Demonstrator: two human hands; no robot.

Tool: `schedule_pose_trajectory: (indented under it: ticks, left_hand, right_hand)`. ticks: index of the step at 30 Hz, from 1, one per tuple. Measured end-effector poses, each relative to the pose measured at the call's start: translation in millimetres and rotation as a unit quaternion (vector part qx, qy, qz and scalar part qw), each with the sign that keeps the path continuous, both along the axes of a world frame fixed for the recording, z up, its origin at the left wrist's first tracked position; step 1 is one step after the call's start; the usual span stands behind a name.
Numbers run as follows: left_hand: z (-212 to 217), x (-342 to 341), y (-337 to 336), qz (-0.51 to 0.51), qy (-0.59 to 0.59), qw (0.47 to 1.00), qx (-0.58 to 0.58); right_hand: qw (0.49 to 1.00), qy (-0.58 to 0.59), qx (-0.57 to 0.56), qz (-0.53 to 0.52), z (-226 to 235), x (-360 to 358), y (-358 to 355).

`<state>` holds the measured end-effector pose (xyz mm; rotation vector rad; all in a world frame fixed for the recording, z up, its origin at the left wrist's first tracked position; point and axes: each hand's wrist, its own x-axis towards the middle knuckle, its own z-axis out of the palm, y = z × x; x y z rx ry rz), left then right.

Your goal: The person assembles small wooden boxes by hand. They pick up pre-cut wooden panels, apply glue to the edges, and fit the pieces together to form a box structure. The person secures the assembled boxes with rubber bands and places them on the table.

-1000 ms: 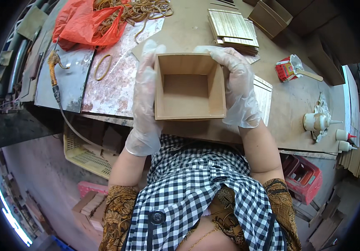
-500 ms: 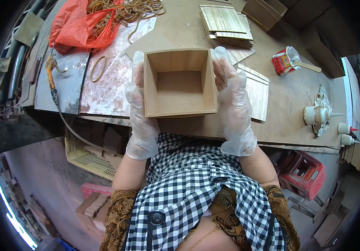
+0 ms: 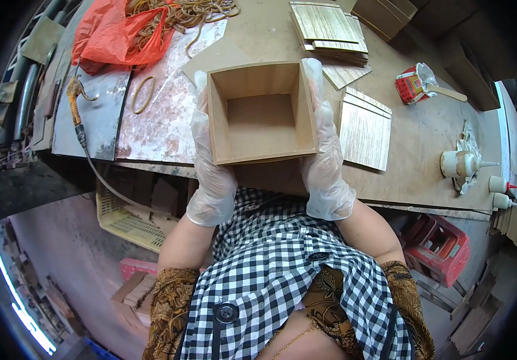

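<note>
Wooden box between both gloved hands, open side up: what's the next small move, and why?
Probably lower the wooden box flat onto the workbench just ahead. The left hand and right hand press its two opposite walls, holding it at the bench's near edge above the lap. The box is empty, and the bare patch in front looks big enough to take it.

Light: even daylight over my workbench (image 3: 426,150), bright, no harsh glare.
Shadows: soft, deepest inside the wooden box (image 3: 262,113) I hold.
Focus: sharp at centre; slight softness toward the rim.
Distortion: strong fisheye bend, with black corners.
Highlights: a bright streak at lower left.
</note>
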<state>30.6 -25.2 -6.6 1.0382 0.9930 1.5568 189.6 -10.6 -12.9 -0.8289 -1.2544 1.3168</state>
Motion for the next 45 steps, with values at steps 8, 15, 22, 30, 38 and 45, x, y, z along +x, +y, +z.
schedule_pose_trajectory:
  ticks: [8, 15, 22, 30, 38, 45]
  left_hand:
    - [-17.1, -9.5, -7.2, 0.024, -0.105, 0.994, -0.008]
    - [0.9, -44.0, -16.3, -0.012, 0.235, 0.954, 0.189]
    - [26.6, -51.4, -3.5, -0.053, 0.480, 0.836, 0.263]
    - [28.0, -50.4, -9.9, -0.010, 0.529, 0.793, 0.303]
    - [-10.9, -43.8, -27.3, 0.063, 0.291, 0.931, 0.211]
    - [-30.2, -13.6, -37.2, 0.108, 0.319, 0.941, 0.020]
  right_hand:
    - [0.994, 0.005, 0.044, -0.096, 16.0, 7.8, -7.1]
    - [0.892, -0.218, 0.383, -0.096, 18.2, 43.1, -16.0]
    - [0.795, -0.427, 0.418, -0.108, 32.1, 18.5, -25.3]
    - [0.774, -0.471, 0.398, -0.145, 37.6, 16.1, -20.2]
    - [0.778, -0.368, 0.452, -0.233, 102.6, 94.6, 2.6]
    - [0.685, -0.402, 0.445, -0.414, 190.2, 238.0, 82.2]
